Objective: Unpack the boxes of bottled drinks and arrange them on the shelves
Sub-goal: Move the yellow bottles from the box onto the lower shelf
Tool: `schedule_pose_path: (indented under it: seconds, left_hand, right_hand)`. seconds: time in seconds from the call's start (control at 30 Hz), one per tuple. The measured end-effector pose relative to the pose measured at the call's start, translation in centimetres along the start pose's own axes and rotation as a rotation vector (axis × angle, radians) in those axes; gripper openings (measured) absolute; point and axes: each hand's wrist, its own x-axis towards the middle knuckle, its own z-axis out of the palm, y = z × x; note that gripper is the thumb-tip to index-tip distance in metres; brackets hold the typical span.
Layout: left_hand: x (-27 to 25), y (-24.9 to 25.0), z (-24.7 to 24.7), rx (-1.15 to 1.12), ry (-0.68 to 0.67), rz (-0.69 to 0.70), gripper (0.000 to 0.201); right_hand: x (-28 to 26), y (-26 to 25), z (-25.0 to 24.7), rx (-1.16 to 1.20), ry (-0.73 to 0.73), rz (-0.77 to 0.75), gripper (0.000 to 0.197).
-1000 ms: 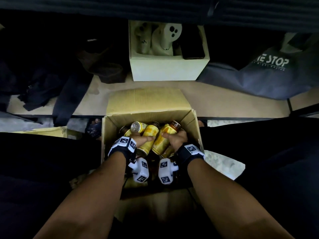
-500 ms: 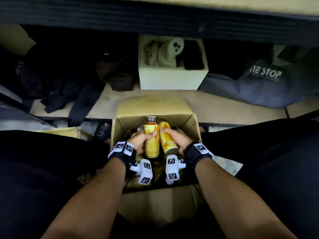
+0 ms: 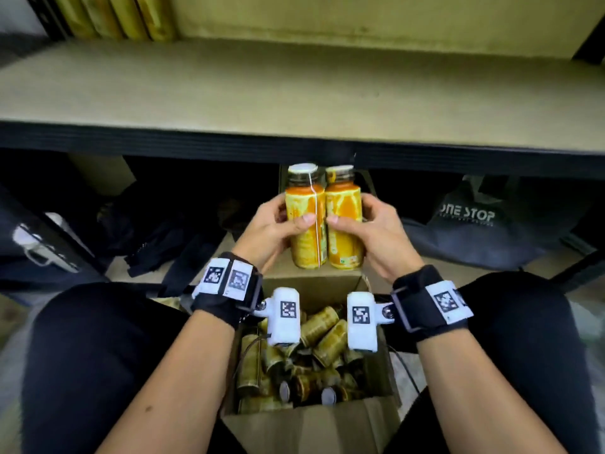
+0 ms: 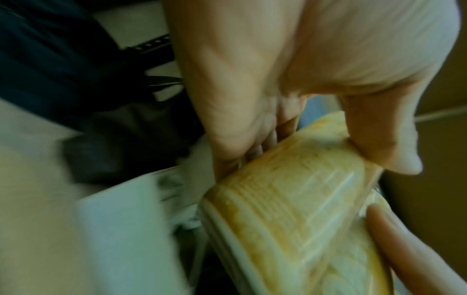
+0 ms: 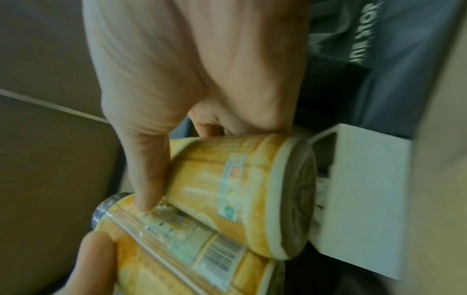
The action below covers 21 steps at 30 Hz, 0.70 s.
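Together, both hands (image 3: 327,231) gripped two upright bottles (image 3: 324,221) above the box (image 3: 311,424); thumbs hid labels, wrist views blurred.

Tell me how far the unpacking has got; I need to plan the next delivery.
Done: a few bottles already stand at the shelf's far left. In hand: the left hand and right hand each hold one orange bottle, left bottle, right bottle, upright below the shelf edge. Left: many bottles still in the open box.
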Motion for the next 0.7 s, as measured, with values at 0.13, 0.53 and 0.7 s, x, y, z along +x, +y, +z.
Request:
schedule_pose_path:
  seconds: [0.13,0.53,0.7]
  left_hand:
    - [0.2,7.6,1.7,0.165,-0.007,0.217,0.042]
    - [7.0,17.0,3.4,0.745,0.233,0.492,0.069]
    - [8.2,18.5,2.4,0.734,0.29,0.428,0.064]
  right_hand:
    - [-0.5,-7.4,-0.3,-0.038,-0.028,-0.225,0.048]
    - [6.7,-16.6,-0.2,-0.308,0.087,-0.362,0.054]
    - [9.5,-17.2,0.0,-0.354,0.013,-0.289,0.063]
